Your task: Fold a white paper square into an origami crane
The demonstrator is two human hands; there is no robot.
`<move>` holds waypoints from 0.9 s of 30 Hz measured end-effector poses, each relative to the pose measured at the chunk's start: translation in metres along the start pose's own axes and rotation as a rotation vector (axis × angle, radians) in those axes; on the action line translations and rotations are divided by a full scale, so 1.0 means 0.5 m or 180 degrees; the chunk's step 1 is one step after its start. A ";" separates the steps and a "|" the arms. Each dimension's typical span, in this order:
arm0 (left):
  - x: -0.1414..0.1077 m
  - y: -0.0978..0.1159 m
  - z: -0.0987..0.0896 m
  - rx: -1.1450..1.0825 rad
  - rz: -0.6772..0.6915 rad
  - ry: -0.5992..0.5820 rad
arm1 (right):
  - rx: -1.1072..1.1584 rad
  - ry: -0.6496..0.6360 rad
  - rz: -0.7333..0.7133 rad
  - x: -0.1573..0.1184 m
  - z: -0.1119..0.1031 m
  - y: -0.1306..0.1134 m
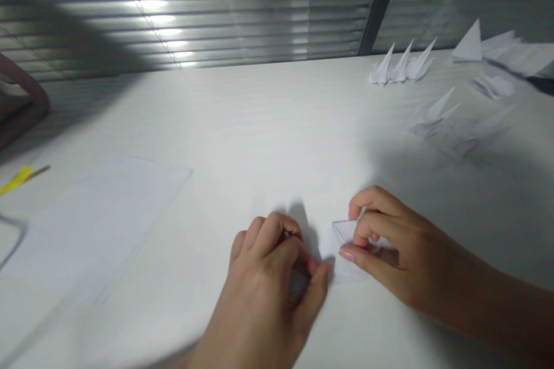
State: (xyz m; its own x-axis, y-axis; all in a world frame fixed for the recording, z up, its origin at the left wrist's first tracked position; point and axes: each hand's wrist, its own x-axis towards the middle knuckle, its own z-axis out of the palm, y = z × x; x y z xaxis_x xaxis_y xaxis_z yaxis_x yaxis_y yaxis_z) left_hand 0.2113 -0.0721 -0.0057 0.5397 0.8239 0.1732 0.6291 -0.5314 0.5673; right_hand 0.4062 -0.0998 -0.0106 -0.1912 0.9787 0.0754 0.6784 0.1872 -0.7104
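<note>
A small white sheet of folded paper [344, 268] lies flat on the table, between my two hands. My left hand [272, 274] is curled over its left side, thumb and fingertips brought together at the paper's edge. On the other side, my right hand [389, 236] pinches a raised corner flap of the same paper between thumb and bent fingers. The flap's pointed tip shows just left of the right fingers. Much of the paper is hidden under both hands, and its edges are faint against the white tabletop.
Several folded paper cranes [402, 66] stand at the back right, with more folded paper pieces [519, 52] beside them. Large white sheets [99, 207] lie at the left. A yellow-handled tool [17, 180] sits at the left edge. Window blinds [242, 11] border the table's back.
</note>
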 end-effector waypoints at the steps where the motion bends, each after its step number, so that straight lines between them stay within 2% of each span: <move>1: 0.000 0.000 0.001 -0.0005 -0.0013 0.0000 | 0.0008 -0.0035 0.0009 0.000 0.000 0.000; 10: 0.001 -0.007 0.000 0.0088 0.0011 -0.0062 | -0.0119 -0.0247 -0.0214 0.004 -0.003 -0.004; 16: 0.001 -0.004 -0.003 0.0184 -0.0059 -0.0081 | -0.0725 -0.0158 -0.0289 0.000 -0.002 -0.005; 27: -0.001 -0.008 -0.002 0.0277 -0.0022 -0.0012 | -0.1175 -0.0090 -0.0300 -0.003 0.003 -0.006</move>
State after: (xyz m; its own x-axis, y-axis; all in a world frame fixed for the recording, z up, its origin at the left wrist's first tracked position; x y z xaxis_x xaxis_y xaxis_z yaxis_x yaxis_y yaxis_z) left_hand 0.2078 -0.0702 -0.0074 0.5372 0.8269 0.1664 0.6790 -0.5410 0.4963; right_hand 0.4034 -0.1019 -0.0096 -0.2809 0.9539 0.1055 0.8658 0.2994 -0.4009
